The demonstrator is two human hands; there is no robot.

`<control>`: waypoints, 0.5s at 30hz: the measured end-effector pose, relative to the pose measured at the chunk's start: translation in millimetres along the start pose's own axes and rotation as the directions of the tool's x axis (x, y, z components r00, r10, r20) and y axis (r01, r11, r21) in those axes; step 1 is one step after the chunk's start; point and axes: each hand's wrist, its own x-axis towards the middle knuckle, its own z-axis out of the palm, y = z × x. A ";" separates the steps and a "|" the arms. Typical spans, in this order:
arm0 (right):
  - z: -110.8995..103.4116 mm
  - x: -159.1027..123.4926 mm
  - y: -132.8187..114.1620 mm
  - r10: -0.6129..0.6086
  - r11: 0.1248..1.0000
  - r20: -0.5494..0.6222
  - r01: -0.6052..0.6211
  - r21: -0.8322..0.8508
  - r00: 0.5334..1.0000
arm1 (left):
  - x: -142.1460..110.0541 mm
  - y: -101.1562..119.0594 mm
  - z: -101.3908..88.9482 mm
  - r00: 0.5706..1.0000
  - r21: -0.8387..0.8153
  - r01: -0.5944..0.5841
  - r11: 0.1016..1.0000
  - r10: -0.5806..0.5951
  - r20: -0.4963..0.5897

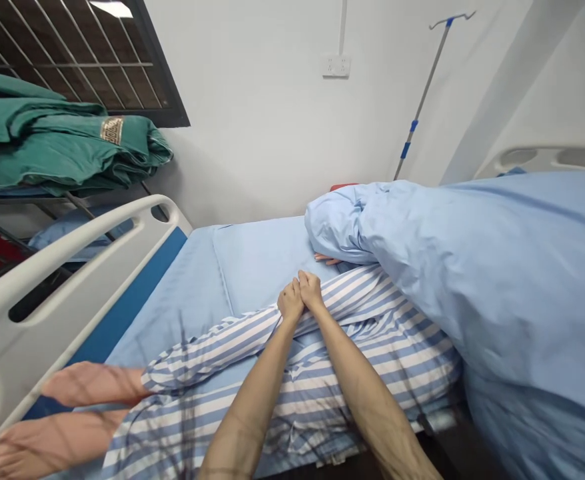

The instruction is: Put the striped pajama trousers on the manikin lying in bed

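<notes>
A figure in blue-and-white striped trousers (237, 337) lies on the bed, its bare feet (92, 383) toward the left. At about knee height on the far leg, my left hand (291, 301) is closed, with the trouser cloth gathered at its fingers. Close beside it, touching, my right hand (311, 291) is also closed on the trouser leg. My fingertips are mostly hidden. Both forearms reach across the near leg. A light blue quilt (462, 267) covers the figure's upper body, and the figure's fingers (326, 259) show from under its edge.
A pale blue sheet (257, 253) covers the mattress. The white and blue bed end board (87, 267) rises at the left. Behind it, folded green cloth (67, 143) lies on a rack. An IV pole (425, 97) stands by the wall, right of a wall socket (336, 67).
</notes>
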 end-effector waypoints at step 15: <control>-53.7 49.7 -45.2 -0.143 0.989 -0.023 0.142 -0.038 0.989 | 0.2 -1.7 1.2 0.998 0.059 -0.056 0.997 0.058 -0.037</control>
